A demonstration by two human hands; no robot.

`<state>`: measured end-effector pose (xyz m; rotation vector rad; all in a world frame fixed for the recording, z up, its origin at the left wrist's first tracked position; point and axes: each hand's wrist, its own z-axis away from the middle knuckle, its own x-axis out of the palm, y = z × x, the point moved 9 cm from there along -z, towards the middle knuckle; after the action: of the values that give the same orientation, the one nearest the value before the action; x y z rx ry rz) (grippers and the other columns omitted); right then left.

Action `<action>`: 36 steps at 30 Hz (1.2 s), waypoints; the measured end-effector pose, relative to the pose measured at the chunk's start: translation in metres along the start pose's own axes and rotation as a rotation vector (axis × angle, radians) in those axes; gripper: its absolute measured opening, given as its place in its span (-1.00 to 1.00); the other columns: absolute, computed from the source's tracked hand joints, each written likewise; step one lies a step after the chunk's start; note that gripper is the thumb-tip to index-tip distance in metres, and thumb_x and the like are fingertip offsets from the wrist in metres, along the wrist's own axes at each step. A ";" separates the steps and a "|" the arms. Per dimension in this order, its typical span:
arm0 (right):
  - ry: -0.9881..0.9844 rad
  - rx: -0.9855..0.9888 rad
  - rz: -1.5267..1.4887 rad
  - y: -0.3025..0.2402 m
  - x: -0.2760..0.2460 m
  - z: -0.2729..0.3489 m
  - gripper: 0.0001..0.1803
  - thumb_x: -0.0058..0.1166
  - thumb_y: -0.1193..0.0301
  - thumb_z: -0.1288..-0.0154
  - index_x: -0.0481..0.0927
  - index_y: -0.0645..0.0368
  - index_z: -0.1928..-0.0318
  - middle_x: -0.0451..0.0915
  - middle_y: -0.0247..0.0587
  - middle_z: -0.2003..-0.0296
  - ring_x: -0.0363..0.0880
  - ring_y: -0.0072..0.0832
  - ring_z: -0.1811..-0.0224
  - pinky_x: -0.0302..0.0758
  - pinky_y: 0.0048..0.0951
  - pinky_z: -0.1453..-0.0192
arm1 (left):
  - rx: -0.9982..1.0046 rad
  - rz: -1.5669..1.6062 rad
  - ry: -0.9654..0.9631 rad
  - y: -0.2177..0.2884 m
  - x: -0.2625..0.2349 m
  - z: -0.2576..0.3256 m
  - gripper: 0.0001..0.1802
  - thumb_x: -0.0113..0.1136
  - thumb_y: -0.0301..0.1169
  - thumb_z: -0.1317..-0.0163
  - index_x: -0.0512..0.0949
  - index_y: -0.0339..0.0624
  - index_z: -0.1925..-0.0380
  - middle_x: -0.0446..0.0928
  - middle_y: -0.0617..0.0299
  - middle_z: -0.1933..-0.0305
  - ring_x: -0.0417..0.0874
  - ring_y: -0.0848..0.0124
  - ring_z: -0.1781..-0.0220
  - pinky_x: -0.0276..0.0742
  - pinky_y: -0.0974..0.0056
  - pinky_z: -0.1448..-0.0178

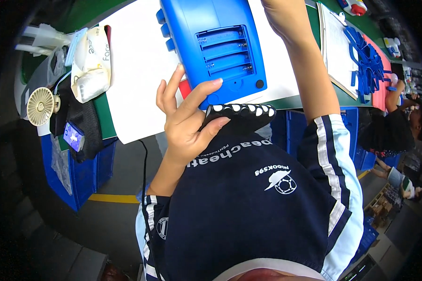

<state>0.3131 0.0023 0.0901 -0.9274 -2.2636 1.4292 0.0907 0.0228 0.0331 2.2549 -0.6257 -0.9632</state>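
Blue casing [215, 47], a plastic shell with an empty battery bay of four ribbed slots facing up, sits over the white sheet [136, 70] on the green bench [103, 117], at the near edge in front of the person. Round blue buttons stick out along its left side, and a small dark hole shows near its lower right corner.

Left hand [185, 122] grips the casing's near left corner: the thumb lies pressed on top by the bay, the fingers spread behind the edge. Tucked under the same palm is a black strip [241, 114] with a row of white spots, pinched between hand and casing's lower rim, just above the dark shirt.

Right hand [279, 16] reaches up along the casing's right side; only its heel and wrist show, so I cannot tell how it grips.

On the left of the bench lie a crumpled white packet [91, 61], a small cream fan [40, 107] and a black bag [82, 126]. Blue crates [82, 175] stand below the bench. Farther right, a stack of blue plastic parts [368, 63] rests beside another white sheet [336, 44], and another person [398, 126] sits at that end.
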 end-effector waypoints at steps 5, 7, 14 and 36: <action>0.026 0.014 0.030 0.001 0.000 0.001 -0.94 0.09 0.50 -0.15 0.53 0.24 0.39 0.54 -0.40 0.39 0.42 -0.73 0.37 0.35 -0.70 0.21 | 0.001 -0.008 0.001 0.000 0.000 0.001 -0.57 0.30 -0.18 0.09 0.41 -0.26 0.84 0.53 0.31 -0.04 0.10 -0.01 -0.37 -0.29 -0.05 -0.33; 0.042 0.032 0.065 0.000 0.002 0.004 -0.94 0.10 0.50 -0.14 0.53 0.23 0.38 0.53 -0.41 0.39 0.41 -0.74 0.37 0.35 -0.70 0.22 | -0.002 -0.015 -0.001 0.000 0.000 0.000 -0.58 0.30 -0.18 0.09 0.42 -0.26 0.83 0.52 0.32 -0.05 0.10 0.00 -0.37 -0.29 -0.05 -0.32; 0.149 -0.475 0.632 -0.048 0.015 0.025 -0.88 0.07 0.56 -0.02 0.51 0.24 0.35 0.55 -0.10 0.30 0.53 -0.36 0.31 0.43 -0.48 0.24 | -0.004 -0.014 -0.010 0.001 0.000 -0.001 -0.60 0.29 -0.18 0.08 0.45 -0.28 0.79 0.52 0.33 -0.06 0.09 0.00 -0.37 -0.28 -0.07 -0.32; -0.507 -0.119 0.543 -0.071 0.055 0.120 -0.79 0.23 0.53 0.08 0.46 0.17 0.41 0.37 -0.22 0.31 0.39 -0.26 0.23 0.34 -0.34 0.13 | 0.016 0.002 0.023 0.002 -0.001 -0.001 -0.59 0.31 -0.21 0.09 0.43 -0.27 0.83 0.52 0.27 -0.04 0.10 -0.02 -0.36 -0.25 -0.08 -0.30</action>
<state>0.1790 -0.0652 0.0938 -1.4359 -2.5955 1.9536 0.0905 0.0224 0.0350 2.2759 -0.6281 -0.9329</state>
